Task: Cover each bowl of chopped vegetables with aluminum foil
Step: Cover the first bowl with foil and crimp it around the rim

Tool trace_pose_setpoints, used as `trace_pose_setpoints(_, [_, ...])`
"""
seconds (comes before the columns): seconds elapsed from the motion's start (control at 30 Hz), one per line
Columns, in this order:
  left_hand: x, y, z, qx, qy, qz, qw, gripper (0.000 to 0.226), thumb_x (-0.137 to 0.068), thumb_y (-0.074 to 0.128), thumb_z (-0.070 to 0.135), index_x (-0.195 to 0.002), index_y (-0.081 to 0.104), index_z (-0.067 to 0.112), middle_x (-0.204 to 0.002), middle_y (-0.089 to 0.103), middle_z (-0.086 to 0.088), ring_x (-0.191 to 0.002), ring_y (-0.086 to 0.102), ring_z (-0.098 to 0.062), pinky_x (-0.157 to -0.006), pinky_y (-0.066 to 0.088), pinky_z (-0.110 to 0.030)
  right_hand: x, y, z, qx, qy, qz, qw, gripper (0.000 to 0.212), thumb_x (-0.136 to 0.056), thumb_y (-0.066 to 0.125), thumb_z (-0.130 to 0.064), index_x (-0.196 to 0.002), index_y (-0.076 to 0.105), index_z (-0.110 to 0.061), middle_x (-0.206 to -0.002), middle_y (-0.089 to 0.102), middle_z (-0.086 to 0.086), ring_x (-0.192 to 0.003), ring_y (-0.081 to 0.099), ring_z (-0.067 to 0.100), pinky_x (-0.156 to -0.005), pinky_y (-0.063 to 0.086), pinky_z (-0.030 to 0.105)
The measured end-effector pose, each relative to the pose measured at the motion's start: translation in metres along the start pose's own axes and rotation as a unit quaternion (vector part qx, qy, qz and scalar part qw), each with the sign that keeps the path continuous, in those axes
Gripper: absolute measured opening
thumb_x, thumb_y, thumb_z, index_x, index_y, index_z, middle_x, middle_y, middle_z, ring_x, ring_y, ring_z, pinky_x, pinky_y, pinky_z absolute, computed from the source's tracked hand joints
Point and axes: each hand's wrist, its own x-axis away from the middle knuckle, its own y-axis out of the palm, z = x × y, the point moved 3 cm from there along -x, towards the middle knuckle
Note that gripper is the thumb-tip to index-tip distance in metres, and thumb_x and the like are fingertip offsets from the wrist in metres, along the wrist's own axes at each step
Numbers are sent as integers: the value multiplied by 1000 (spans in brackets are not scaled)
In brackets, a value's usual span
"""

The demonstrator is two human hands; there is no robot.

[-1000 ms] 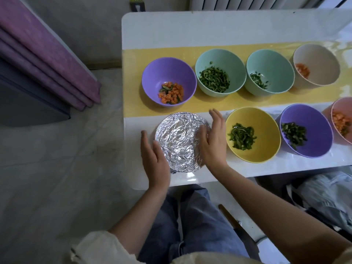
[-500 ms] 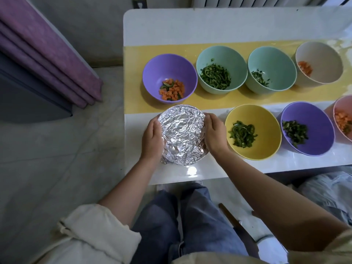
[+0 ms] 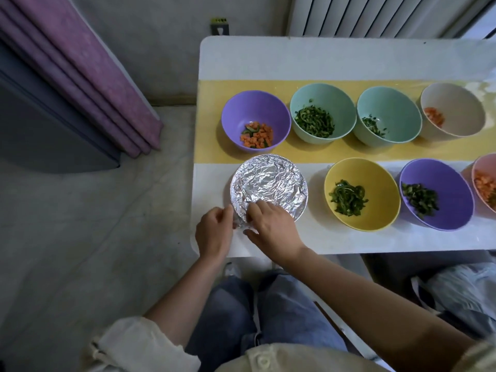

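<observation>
A bowl wrapped in crumpled aluminum foil (image 3: 268, 183) stands at the near left corner of the white table (image 3: 335, 57). Both hands work its near left rim. My left hand (image 3: 214, 232) pinches the foil edge at the bowl's side. Beside it my right hand (image 3: 271, 226) holds the same fold, its fingertips over the rim and its thumb under it. Several open bowls hold chopped vegetables: purple (image 3: 256, 108), two teal (image 3: 323, 100) (image 3: 389, 103), beige (image 3: 453, 103), yellow (image 3: 362, 173), purple (image 3: 437, 178) and pink (image 3: 485, 167).
A yellow runner (image 3: 295, 154) crosses the table under the back row of bowls. Purple folded mats (image 3: 80, 76) lean at the left over the grey floor. A radiator (image 3: 375, 14) stands behind the table. My knees are under the near edge.
Both hands left the sides of the foil-covered bowl and came together at its near left rim, where they now pinch the foil. The camera view shifted, so the table sits further right.
</observation>
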Motion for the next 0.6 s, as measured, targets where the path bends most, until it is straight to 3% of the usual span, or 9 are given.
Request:
trace_pose_setpoints(0.1, [5,1,3,21,-14,-41,999,38,-84,48,49,-73,66,18,-68,72,1,-72,69,-22,-78,55,-44,-3,3,3,-18,0,19,1000,28,-58,82,-10,-67,56,-10,-64,55,6,-55,54,28,-48,35,26])
trace_pose_setpoints(0.23, [8,6,6,37,-18,-72,997,50,-76,45,56,-74,69,13,-75,72,-7,-78,68,-31,-78,56,-48,2,6,7,-47,4,26,999,16,-71,73,-14,-63,59,-10,-64,55,5,-58,55,28,-48,41,30])
trace_pose_setpoints(0.33, [3,23,6,69,-47,-121,989,45,-84,46,41,-77,66,1,-82,70,-24,-82,69,-39,-79,57,-53,1,5,4,-53,1,38,998,19,-78,63,-17,-61,60,-10,-64,54,5,-57,54,27,-47,38,29])
trace_pose_setpoints(0.43, [-4,30,7,76,-68,-132,986,32,-95,43,20,-83,60,-4,-90,66,-30,-86,68,-41,-76,59,-53,3,4,5,-51,-5,46,998,27,-83,52,-25,-63,61,-10,-66,53,4,-59,52,26,-51,36,30])
trace_pose_setpoints(0.53, [-7,30,9,69,-77,-142,985,42,-88,43,35,-87,61,-3,-89,68,-26,-85,68,-39,-80,57,-52,9,4,8,-43,-15,34,998,18,-81,58,-21,-69,65,-9,-70,54,5,-64,52,26,-54,42,33])
trace_pose_setpoints(0.6, [-5,29,11,60,-85,-165,981,34,-90,43,29,-84,58,-1,-82,65,-22,-77,65,-36,-78,57,-48,10,4,9,-57,-9,33,998,21,-83,54,-21,-70,67,-9,-70,55,5,-64,54,27,-53,45,34])
